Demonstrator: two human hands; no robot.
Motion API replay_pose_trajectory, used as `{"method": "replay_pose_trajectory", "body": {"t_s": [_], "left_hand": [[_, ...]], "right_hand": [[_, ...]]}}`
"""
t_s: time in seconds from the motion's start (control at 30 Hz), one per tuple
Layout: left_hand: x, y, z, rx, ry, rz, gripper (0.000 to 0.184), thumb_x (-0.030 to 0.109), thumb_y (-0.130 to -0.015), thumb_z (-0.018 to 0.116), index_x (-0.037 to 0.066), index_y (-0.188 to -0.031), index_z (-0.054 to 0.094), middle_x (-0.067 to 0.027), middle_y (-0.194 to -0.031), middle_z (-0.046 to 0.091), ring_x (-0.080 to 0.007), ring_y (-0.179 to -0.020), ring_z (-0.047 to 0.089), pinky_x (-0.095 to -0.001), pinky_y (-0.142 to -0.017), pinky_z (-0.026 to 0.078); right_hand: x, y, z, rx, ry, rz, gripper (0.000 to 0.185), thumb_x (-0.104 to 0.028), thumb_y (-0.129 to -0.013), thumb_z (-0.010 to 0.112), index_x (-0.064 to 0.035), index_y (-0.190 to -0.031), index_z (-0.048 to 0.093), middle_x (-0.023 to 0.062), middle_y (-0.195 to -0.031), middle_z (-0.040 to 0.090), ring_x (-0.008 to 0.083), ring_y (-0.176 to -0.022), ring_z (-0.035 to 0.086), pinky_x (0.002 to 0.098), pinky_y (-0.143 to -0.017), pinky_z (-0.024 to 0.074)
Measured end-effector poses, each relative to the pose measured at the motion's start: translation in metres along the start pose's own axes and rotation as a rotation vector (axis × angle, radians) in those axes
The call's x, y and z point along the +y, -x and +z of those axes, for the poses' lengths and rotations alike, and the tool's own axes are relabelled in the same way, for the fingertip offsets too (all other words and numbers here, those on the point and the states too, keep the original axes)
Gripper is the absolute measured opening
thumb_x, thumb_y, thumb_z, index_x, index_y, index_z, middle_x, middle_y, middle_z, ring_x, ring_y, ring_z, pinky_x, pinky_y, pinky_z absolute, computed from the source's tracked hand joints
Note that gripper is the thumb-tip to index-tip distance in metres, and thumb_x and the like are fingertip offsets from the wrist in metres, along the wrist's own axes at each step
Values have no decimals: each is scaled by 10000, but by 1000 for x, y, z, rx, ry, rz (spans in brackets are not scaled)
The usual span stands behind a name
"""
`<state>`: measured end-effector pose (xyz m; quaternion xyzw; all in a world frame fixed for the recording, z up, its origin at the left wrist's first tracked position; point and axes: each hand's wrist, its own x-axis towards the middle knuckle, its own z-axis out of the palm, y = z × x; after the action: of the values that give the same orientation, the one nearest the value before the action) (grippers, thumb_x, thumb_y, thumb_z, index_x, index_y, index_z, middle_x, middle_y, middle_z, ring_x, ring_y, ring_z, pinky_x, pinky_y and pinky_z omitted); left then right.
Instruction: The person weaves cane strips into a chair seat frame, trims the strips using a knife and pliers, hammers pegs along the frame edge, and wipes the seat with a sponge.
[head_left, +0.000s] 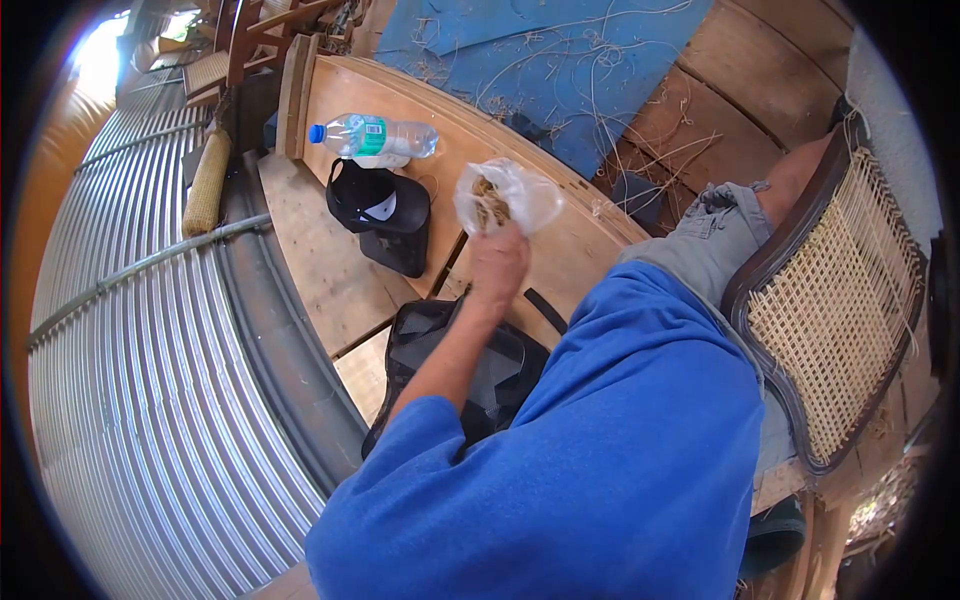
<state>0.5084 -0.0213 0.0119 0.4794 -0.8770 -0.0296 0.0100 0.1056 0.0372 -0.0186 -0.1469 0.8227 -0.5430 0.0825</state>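
Observation:
My left hand [499,262] is closed around the lower end of a clear plastic bag [532,195] with light brown strands inside, held above the wooden boards. Left of the bag is a black cap [375,197], and behind the cap a water bottle [375,136] with a blue lid lies on its side. A black backpack [470,360] sits below my left forearm. On my right side a dark wooden frame with woven cane [835,300] leans by my leg. My right hand does not show.
Corrugated metal sheeting [150,400] runs along the left. A rolled cane piece [208,185] rests against it. Loose cane strands lie on a blue sheet [540,70] at the top, and wooden furniture [262,45] stands at the upper left.

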Motion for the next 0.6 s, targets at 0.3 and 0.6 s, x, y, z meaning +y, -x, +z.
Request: {"method": "replay_pose_trajectory", "body": {"t_s": [0.3, 0.6], "left_hand": [[80, 16, 12, -231, 244, -13, 280, 248, -820, 595, 21, -984, 589, -183, -856, 611, -344, -824, 588, -442, -763, 453], [5, -21, 7, 110, 420, -91, 148, 80, -859, 522, 25, -984, 579, -165, -922, 593, -342, -875, 566, -415, -796, 465]], "right_hand": [[16, 67, -149, -235, -19, 154, 210, -165, -870, 581, 34, -936, 567, 55, -774, 540, 124, -718, 510, 265, -640, 421], [50, 151, -306, -391, 154, 499, 206, -167, -874, 573, 34, -921, 563, 50, -750, 528, 119, -698, 498, 262, -619, 412]]}}
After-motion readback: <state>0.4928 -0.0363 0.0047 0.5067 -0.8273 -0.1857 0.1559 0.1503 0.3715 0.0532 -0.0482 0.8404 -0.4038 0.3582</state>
